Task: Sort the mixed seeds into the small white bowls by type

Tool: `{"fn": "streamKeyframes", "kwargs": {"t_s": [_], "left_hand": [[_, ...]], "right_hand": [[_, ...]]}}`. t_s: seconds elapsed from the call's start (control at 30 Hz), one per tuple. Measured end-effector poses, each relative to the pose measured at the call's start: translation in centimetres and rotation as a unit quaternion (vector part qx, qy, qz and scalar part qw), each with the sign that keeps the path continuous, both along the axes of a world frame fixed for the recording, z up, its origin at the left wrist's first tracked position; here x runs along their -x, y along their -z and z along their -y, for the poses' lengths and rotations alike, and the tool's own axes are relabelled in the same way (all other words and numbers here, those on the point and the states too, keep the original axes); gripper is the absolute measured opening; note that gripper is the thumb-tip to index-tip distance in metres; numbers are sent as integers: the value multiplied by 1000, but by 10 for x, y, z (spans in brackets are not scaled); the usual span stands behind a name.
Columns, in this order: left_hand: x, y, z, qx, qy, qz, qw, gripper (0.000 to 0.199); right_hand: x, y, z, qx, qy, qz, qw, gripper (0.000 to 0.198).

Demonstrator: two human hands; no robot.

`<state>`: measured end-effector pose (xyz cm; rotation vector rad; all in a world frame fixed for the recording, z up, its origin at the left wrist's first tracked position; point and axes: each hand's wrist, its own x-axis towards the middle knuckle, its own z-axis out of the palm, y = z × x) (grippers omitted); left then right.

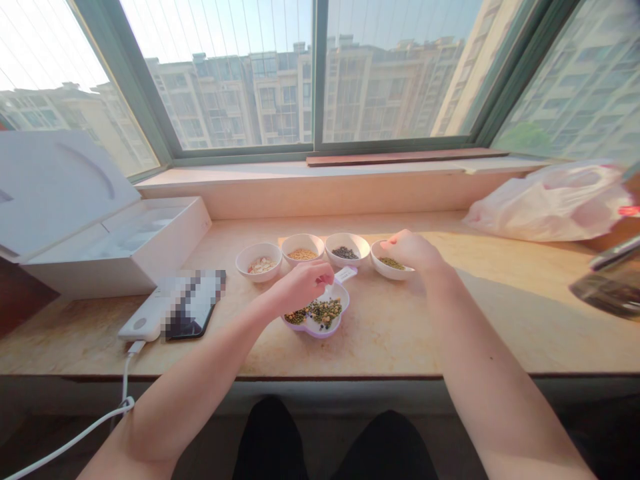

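Observation:
My left hand (311, 279) hovers over a purple-rimmed, lobed dish with a short handle (327, 333), its fingers curled together in a pinch. Mixed beans (325, 312), green, dark and yellowish, lie in the dish's compartments. Whatever the left fingertips hold is too small to make out. At the right end of a row of white bowls, my right hand (413, 249) is closed at the rim of the bowl of green beans (391, 263). Its fingertips are partly hidden, so what they grip does not show.
Other white bowls hold pale flat pieces (261, 265), yellow beans (303, 254) and black beans (345, 253). To the left are an open white box (125, 257), a power bank (143, 320) with cable and a phone (195, 307). A plastic bag (550, 203) and a dark glass container (607, 283) stand right.

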<state>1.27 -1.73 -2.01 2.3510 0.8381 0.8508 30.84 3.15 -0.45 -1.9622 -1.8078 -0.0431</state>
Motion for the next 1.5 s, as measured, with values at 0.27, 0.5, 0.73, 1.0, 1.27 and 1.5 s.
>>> {"fn": "streamKeyframes", "kwargs": {"t_s": [0.27, 0.5, 0.73, 1.0, 1.27, 1.5], "left_hand": [[12, -10, -13, 43, -89, 110, 989, 12], [24, -19, -38, -8, -188, 96, 977, 16], [13, -17, -74, -31, -195, -16, 980, 14], [27, -35, -31, -116, -198, -81, 970, 17], [34, -42, -18, -120, -189, -150, 963, 12], [25, -42, -14, -119, -169, -164, 965, 15]], "right_hand": [[55, -13, 17, -54, -63, -66, 994, 27], [85, -2, 24, -75, -243, -124, 959, 25], [97, 2, 36, -4, -349, -170, 922, 28], [122, -1, 63, 69, -455, -152, 875, 29], [147, 11, 69, 84, -501, -22, 861, 37], [156, 13, 60, 91, -470, -39, 877, 16]]}}
